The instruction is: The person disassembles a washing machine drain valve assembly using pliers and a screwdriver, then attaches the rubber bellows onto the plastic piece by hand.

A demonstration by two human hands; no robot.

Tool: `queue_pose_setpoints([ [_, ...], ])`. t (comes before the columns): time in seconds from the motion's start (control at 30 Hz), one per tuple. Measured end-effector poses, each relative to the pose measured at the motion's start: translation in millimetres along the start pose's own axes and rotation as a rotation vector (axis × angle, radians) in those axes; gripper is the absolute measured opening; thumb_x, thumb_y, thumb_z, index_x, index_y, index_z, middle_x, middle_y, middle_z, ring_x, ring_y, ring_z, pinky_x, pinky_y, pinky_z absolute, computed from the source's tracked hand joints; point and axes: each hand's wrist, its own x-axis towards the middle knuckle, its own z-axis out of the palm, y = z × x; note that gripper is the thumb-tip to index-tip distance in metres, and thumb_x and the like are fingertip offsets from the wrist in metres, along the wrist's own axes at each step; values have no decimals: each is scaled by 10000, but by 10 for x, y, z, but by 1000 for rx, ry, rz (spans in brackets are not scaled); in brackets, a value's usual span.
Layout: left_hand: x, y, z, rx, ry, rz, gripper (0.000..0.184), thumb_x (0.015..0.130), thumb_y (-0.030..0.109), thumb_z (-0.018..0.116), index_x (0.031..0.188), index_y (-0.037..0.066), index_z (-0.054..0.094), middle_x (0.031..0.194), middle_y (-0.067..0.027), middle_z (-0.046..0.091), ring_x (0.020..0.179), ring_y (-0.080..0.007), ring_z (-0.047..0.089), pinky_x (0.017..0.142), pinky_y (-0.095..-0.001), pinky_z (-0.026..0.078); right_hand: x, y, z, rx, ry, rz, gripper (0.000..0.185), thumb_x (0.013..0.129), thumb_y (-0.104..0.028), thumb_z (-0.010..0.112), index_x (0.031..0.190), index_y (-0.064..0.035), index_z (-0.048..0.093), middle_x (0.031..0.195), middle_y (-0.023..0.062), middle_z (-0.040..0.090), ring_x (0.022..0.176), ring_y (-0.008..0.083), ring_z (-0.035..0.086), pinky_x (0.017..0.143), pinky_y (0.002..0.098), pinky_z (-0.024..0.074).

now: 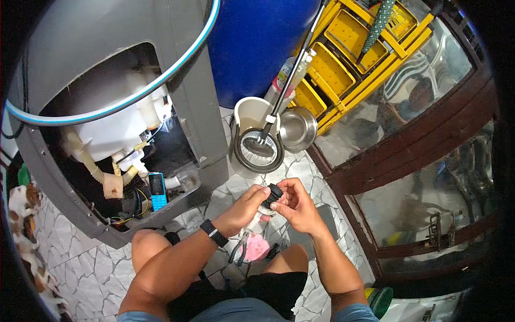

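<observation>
Between my two hands is a small black ribbed piece (273, 196), rounded like a cap or knob; its exact kind I cannot make out. My left hand (249, 208) grips it from the left, the thumb along its side. From the right, my right hand (296, 206) pinches it with thumb and fingers. Something pale shows just under the piece, mostly hidden by the fingers. Below, on the tiled floor, lie a pink object (256, 247) and dark-handled pliers (240, 249).
An opened grey machine housing (211, 134) on the left exposes a white tank (110, 134), hoses and a blue phone (157, 191). Ahead stand a bucket (256, 107), a metal bowl (299, 129), a blue drum (252, 48) and a yellow folding ladder (332, 70). A framed glass door (407, 145) borders the right.
</observation>
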Motion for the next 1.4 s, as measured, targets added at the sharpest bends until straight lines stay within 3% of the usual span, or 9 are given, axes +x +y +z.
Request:
queue_pose_setpoints([
  [0.17, 25, -55, -103, -199, -49, -134, 266, 1114, 330, 456, 1220, 102, 542, 1153, -66, 647, 1027, -149, 663, 800, -345, 568, -53, 216, 255, 242, 216, -108, 441, 896, 75, 744, 1253, -6, 499, 1146, 98, 589, 916, 114, 630, 778, 279, 553],
  [0.33, 48, -113, -114, -213, -52, 33, 216, 1096, 296, 507, 1183, 98, 520, 1096, -61, 627, 972, -167, 654, 788, -335, 539, -211, 161, 440, -409, 441, -353, 194, 862, 47, 766, 1038, 43, 683, 1146, 154, 584, 916, 175, 686, 798, 276, 587],
  [0.43, 27, -75, -53, -155, 57, 41, 277, 1078, 309, 570, 1178, 78, 455, 1091, -74, 564, 884, -145, 631, 681, -321, 571, -202, 158, 407, -352, 433, -337, 246, 848, 25, 796, 1060, 45, 672, 1136, 145, 614, 926, 188, 699, 797, 295, 601],
  [0.7, -31, 62, -9, -146, 62, 16, 354, 1050, 279, 608, 1331, 100, 487, 1093, -24, 595, 1013, -138, 626, 801, -340, 560, -134, 181, 132, -272, 270, -295, 266, 877, -94, 809, 1104, -10, 699, 953, 89, 691, 922, 189, 684, 823, 326, 555],
  [0.8, 20, 132, -176, -191, 33, 44, 496, 993, 259, 653, 1423, 93, 469, 1149, -56, 597, 1028, -208, 666, 854, -415, 562, -166, 767, 126, 143, 419, -131, 200, 969, -90, 719, 1144, -18, 655, 958, 47, 678, 902, 139, 638, 846, 296, 535],
  [0.9, -54, 281, -173, -227, 100, 79, 443, 989, 218, 604, 1403, 113, 484, 1147, -58, 620, 1135, -246, 649, 898, -436, 531, -332, 2312, 422, 37, 560, 426, 102, 1019, -119, 636, 1086, -45, 616, 914, 65, 662, 810, 131, 565, 737, 298, 483],
  [0.97, -28, 279, -201, -273, 104, 102, 460, 961, 267, 652, 1368, 115, 502, 1233, -139, 664, 1200, -377, 659, 903, -480, 556, -635, 3791, 965, -243, 459, 781, 119, 991, -121, 645, 1082, -49, 619, 892, 47, 650, 812, 145, 569, 745, 327, 497],
  [1.23, -26, 326, -257, -267, 71, 88, 474, 1075, 471, 532, 1442, 175, 481, 1170, -123, 675, 1177, -363, 658, 918, -589, 581, -785, 4112, 1622, -229, 789, 777, 237, 954, -129, 665, 1171, -46, 616, 999, 55, 664, 886, 164, 596, 785, 330, 501],
  [1.4, 42, 336, -357, -305, 42, 145, 496, 1020, 237, 635, 1475, 176, 448, 1217, -136, 648, 1229, -361, 627, 979, -490, 548, -998, 3883, 1574, -146, 841, 726, 315, 931, -134, 678, 1226, -45, 614, 1066, 59, 673, 931, 175, 613, 811, 331, 503],
])
